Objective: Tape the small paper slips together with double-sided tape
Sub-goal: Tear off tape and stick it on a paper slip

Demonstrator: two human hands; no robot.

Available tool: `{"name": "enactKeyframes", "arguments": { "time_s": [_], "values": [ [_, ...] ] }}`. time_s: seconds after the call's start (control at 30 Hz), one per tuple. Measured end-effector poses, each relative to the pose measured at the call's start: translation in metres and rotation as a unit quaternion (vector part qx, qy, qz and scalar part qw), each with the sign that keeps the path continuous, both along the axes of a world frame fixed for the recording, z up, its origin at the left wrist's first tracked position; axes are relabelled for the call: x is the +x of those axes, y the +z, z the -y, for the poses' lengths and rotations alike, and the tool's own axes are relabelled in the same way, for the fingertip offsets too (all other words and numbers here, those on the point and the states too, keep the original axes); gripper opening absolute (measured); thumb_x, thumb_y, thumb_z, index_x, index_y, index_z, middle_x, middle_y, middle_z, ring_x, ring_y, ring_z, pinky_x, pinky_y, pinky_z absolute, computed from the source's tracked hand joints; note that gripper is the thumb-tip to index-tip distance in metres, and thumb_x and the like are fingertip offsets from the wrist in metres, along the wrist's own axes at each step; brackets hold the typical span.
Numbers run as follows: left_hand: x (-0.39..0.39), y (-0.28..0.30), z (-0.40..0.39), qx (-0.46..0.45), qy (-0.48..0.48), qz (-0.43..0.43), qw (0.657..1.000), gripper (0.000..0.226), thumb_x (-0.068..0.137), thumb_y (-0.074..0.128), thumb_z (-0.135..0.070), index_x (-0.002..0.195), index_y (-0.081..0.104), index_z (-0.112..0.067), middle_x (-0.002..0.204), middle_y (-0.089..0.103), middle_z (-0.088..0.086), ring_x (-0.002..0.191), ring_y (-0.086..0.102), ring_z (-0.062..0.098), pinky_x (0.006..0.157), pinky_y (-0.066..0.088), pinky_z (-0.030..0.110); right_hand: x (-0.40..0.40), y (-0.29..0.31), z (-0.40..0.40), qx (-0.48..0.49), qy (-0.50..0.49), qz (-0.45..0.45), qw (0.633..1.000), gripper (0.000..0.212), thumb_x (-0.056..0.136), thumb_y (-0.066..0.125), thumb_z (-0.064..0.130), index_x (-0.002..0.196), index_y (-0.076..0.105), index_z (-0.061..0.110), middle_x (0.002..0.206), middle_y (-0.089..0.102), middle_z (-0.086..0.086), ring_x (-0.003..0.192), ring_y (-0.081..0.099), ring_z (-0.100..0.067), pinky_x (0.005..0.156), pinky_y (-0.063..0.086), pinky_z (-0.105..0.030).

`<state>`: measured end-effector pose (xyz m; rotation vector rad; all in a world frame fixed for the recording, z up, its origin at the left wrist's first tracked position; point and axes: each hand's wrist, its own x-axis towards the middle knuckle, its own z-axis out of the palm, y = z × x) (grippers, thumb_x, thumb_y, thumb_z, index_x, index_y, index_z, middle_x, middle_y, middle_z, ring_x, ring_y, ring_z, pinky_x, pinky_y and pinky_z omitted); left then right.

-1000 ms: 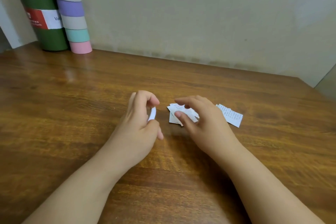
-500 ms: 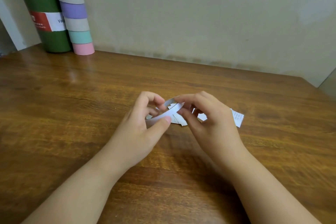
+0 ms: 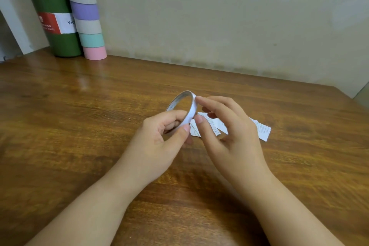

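— Where is the tape?

— The tape roll (image 3: 185,109) is up off the table (image 3: 99,126), standing on edge so its hollow faces the camera. The left hand (image 3: 159,142) grips it low down, thumb on the outer white band and fingers curled through the ring.

— And the right hand?

— The right hand (image 3: 229,136) is at the roll's right side. Its forefinger tip touches the upper rim and its thumb tip sits against the white band lower down, a light pinch at the edge; the other fingers are loosely bent.

— The slips?

— The slips (image 3: 215,126) lie flat on the table behind the right hand, partly hidden by it, printed text showing. One end sticks out to the right.

— Anything else?

— A green bottle (image 3: 56,22) and a striped tube (image 3: 85,12) stand at the far left by the wall (image 3: 219,16).
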<state>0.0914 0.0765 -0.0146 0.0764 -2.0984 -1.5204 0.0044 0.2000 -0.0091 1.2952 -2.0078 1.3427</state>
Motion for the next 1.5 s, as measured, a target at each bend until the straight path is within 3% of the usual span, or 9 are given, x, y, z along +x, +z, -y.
{"name": "enactKeyframes", "arguments": {
  "time_s": [0.1,0.27,0.4,0.63,0.7,0.87,1.0,1.23,1.5],
  "values": [
    [0.000,0.000,-0.001,-0.012,-0.011,-0.008,1.000,0.020,0.087,0.053,-0.019,0.092,0.070,-0.027,0.075,0.069,-0.005,0.070,0.064,0.006,0.068,0.051,0.019,0.002,-0.001,0.003,0.001,-0.010,0.007,1.000,0.030,0.089,0.060,0.026,0.116,0.065,0.014,0.109,0.062,0.006,0.102,0.054,0.002,0.088,0.044,-0.014],
    [-0.002,-0.005,0.001,-0.036,0.002,-0.002,0.999,0.018,0.088,0.052,-0.022,0.095,0.067,-0.029,0.075,0.068,-0.002,0.074,0.064,0.009,0.073,0.052,0.028,0.003,-0.001,0.003,-0.011,-0.011,0.025,1.000,0.023,0.086,0.067,0.023,0.108,0.066,0.017,0.103,0.063,0.008,0.099,0.056,0.001,0.084,0.046,-0.016],
    [-0.001,-0.005,0.002,-0.056,0.015,-0.006,0.998,0.020,0.089,0.047,-0.040,0.094,0.066,-0.033,0.063,0.060,-0.003,0.062,0.054,0.003,0.062,0.045,0.020,0.005,0.002,0.002,-0.017,0.004,0.087,0.996,0.020,0.081,0.073,0.020,0.099,0.065,0.022,0.099,0.064,0.013,0.097,0.057,-0.002,0.082,0.046,-0.018],
    [-0.002,-0.005,0.002,-0.023,0.025,-0.010,0.999,0.019,0.089,0.049,-0.030,0.084,0.066,-0.023,0.069,0.065,-0.004,0.062,0.059,0.010,0.065,0.049,0.028,0.003,0.008,-0.002,-0.071,0.080,0.214,0.971,0.019,0.080,0.074,0.010,0.084,0.068,0.027,0.088,0.071,0.009,0.091,0.066,-0.015,0.087,0.052,-0.039],
    [-0.002,-0.003,0.001,-0.030,0.035,-0.009,0.999,0.020,0.088,0.048,-0.029,0.077,0.063,-0.023,0.067,0.063,-0.001,0.058,0.054,0.016,0.060,0.047,0.033,0.003,0.009,-0.003,-0.078,0.084,0.211,0.971,0.018,0.081,0.073,0.009,0.084,0.070,0.027,0.085,0.072,0.010,0.088,0.067,-0.014,0.086,0.052,-0.037],
    [0.000,0.001,-0.001,-0.027,0.047,-0.022,0.998,0.023,0.087,0.048,-0.026,0.068,0.060,-0.027,0.055,0.050,-0.006,0.051,0.042,0.003,0.050,0.032,0.014,0.004,0.008,-0.002,-0.091,0.086,0.209,0.970,0.030,0.085,0.068,0.007,0.107,0.063,0.027,0.090,0.069,0.011,0.090,0.064,-0.008,0.078,0.048,-0.017],
    [0.000,-0.001,0.000,-0.027,0.050,-0.013,0.998,0.019,0.086,0.048,-0.028,0.075,0.062,-0.024,0.058,0.049,0.007,0.052,0.040,0.009,0.050,0.032,0.021,-0.001,0.005,-0.001,-0.027,0.028,0.083,0.996,0.032,0.088,0.061,0.026,0.120,0.058,0.028,0.102,0.057,0.013,0.100,0.056,-0.005,0.086,0.046,-0.019],
    [-0.002,-0.004,0.002,-0.054,0.069,-0.028,0.996,0.020,0.083,0.048,-0.037,0.075,0.063,-0.027,0.054,0.049,-0.004,0.052,0.043,0.007,0.052,0.034,0.021,0.003,0.001,0.002,-0.007,0.001,0.024,1.000,0.018,0.083,0.068,0.019,0.100,0.070,0.018,0.097,0.058,0.010,0.096,0.054,0.005,0.084,0.039,-0.008],
    [-0.002,-0.003,0.001,-0.081,0.083,-0.042,0.992,0.022,0.083,0.049,-0.036,0.078,0.067,-0.023,0.051,0.042,-0.009,0.051,0.038,0.005,0.051,0.032,0.022,0.004,0.007,-0.001,-0.022,0.036,0.126,0.991,0.012,0.079,0.075,0.015,0.080,0.070,0.026,0.084,0.059,0.016,0.088,0.057,0.002,0.078,0.040,-0.009]
  ]
}}
